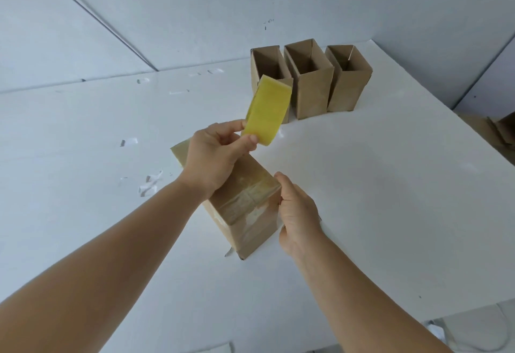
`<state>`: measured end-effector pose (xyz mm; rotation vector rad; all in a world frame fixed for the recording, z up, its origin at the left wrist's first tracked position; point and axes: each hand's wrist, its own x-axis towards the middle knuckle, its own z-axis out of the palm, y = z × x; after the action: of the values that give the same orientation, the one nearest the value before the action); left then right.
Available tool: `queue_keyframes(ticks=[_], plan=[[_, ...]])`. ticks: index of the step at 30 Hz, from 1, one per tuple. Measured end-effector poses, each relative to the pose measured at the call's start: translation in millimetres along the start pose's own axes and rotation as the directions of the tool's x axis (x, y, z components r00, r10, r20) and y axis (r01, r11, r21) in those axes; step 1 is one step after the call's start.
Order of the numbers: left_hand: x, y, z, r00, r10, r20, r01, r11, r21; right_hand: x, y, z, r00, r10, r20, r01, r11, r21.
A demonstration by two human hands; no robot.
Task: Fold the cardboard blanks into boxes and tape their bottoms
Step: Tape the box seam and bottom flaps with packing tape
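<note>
A brown cardboard box [248, 205] stands upside down on the white table [362, 185], its taped bottom facing up with glossy tape across the flaps. My left hand [214, 154] holds a yellow tape roll [267, 111] above the box's far end, pinched between thumb and fingers. My right hand [298, 213] grips the box's near right corner and side.
Three folded boxes [312, 93] stand open side up in a row at the back of the table. Scraps of tape [150, 182] lie on the left of the tabletop. Flat cardboard [498, 129] lies beyond the table's right edge.
</note>
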<state>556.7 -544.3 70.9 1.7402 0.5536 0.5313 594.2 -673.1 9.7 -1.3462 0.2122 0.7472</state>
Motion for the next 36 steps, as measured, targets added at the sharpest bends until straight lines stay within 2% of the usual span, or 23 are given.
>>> queue_keyframes(ticks=[2, 4, 6, 7, 9, 11, 14, 16, 20, 23, 26, 28, 30, 32, 36], plan=[[2.0, -0.9, -1.1, 1.000, 0.007, -0.013, -0.007, 1.000, -0.004, -2.6, -1.3, -1.8, 0.998, 0.036, 0.053, -0.035, 0.999, -0.016], [2.4, -1.8, -3.7, 1.000, 0.022, -0.014, -0.023, 0.999, -0.042, -1.3, 1.4, -8.7, 0.999, 0.021, 0.041, -0.017, 0.994, -0.110], [2.1, -3.3, -5.2, 0.999, 0.036, -0.010, -0.036, 0.997, -0.063, -2.1, 0.1, -16.1, 0.995, -0.102, 0.012, 0.103, 0.981, -0.163], [2.2, -4.1, -5.2, 0.999, 0.039, -0.009, -0.040, 0.997, -0.069, -2.8, -1.2, -18.1, 0.977, -0.212, 0.030, 0.214, 0.964, -0.159], [2.7, -4.1, -4.3, 0.999, 0.041, -0.009, -0.042, 0.996, -0.085, -10.0, -6.9, -17.8, 0.915, -0.378, 0.143, 0.397, 0.907, -0.140], [3.2, -4.3, -3.5, 0.999, 0.039, -0.010, -0.040, 0.995, -0.096, -16.1, -4.6, -15.0, 0.861, -0.439, 0.258, 0.482, 0.865, -0.139], [2.4, -5.9, -3.4, 0.999, 0.037, -0.018, -0.039, 0.994, -0.101, -15.4, 11.1, -14.2, 0.824, -0.484, 0.294, 0.541, 0.826, -0.160], [2.2, -6.2, -2.7, 0.999, 0.031, -0.027, -0.033, 0.995, -0.097, -13.3, 18.1, -13.6, 0.833, -0.460, 0.308, 0.529, 0.826, -0.195], [2.9, -4.4, -2.1, 0.999, 0.028, -0.033, -0.031, 0.996, -0.088, -6.6, 24.4, -19.2, 0.907, -0.291, 0.306, 0.370, 0.897, -0.241], [3.0, -3.6, -2.6, 1.000, 0.021, -0.017, -0.023, 0.996, -0.092, -1.5, 25.5, -27.1, 0.933, -0.195, 0.304, 0.294, 0.899, -0.326], [3.9, -2.3, -3.0, 1.000, 0.011, 0.003, -0.011, 0.996, -0.083, 5.8, 16.9, -31.4, 0.932, -0.128, 0.339, 0.282, 0.842, -0.459], [4.3, 0.3, -3.6, 1.000, 0.001, 0.025, 0.001, 0.996, -0.090, 9.7, 3.5, -30.1, 0.934, -0.199, 0.295, 0.336, 0.770, -0.543], [5.1, 2.9, -4.3, 0.998, 0.000, 0.058, 0.006, 0.995, -0.098, 6.4, -16.6, -24.9, 0.890, -0.377, 0.257, 0.456, 0.739, -0.496], [5.8, 5.8, -5.1, 0.996, 0.009, 0.090, 0.001, 0.994, -0.105, -2.4, -37.5, -15.7, 0.806, -0.517, 0.289, 0.592, 0.699, -0.401], [5.4, 12.9, -7.7, 0.978, 0.021, 0.209, 0.007, 0.991, -0.130, -5.9, -59.6, -2.1, 0.652, -0.671, 0.353, 0.751, 0.510, -0.419]])
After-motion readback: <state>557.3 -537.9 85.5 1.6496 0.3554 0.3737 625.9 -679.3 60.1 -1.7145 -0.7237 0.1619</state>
